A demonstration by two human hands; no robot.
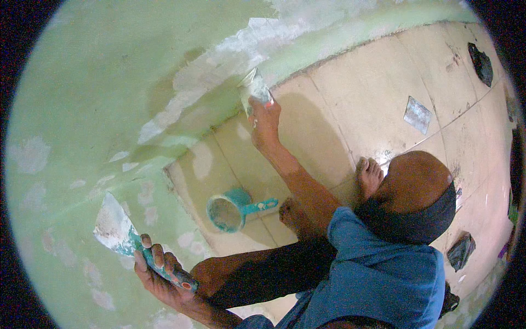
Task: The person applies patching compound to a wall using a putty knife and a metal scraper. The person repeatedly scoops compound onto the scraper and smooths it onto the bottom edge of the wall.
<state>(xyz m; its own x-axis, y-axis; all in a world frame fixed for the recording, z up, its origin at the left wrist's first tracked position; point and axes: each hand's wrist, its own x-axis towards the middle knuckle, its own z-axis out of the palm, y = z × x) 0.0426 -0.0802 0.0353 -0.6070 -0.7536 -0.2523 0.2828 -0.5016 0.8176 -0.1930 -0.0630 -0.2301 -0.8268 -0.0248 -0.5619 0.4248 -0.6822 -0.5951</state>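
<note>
My left hand (pixel 161 274), at the lower left, grips the teal handle of a wide putty knife, whose blade (pixel 112 225) is smeared with white material. Farther up, my right hand (pixel 264 123) holds a second scraper (pixel 255 85) at the green wall's (pixel 93 71) lower edge, beside a long white patch (pixel 208 66); whether the blade touches is unclear. Between the wall and my feet lies or stands a teal long-handled plastic dipper (pixel 224 214), grimy inside.
Beige floor tiles (pixel 383 71) meet the wall. My bare foot (pixel 370 178) and bent knees surround my arm. A loose metal plate (pixel 417 115) lies at right, with crumpled dark plastic pieces (pixel 481 66) near the right rim and lower right (pixel 460 252).
</note>
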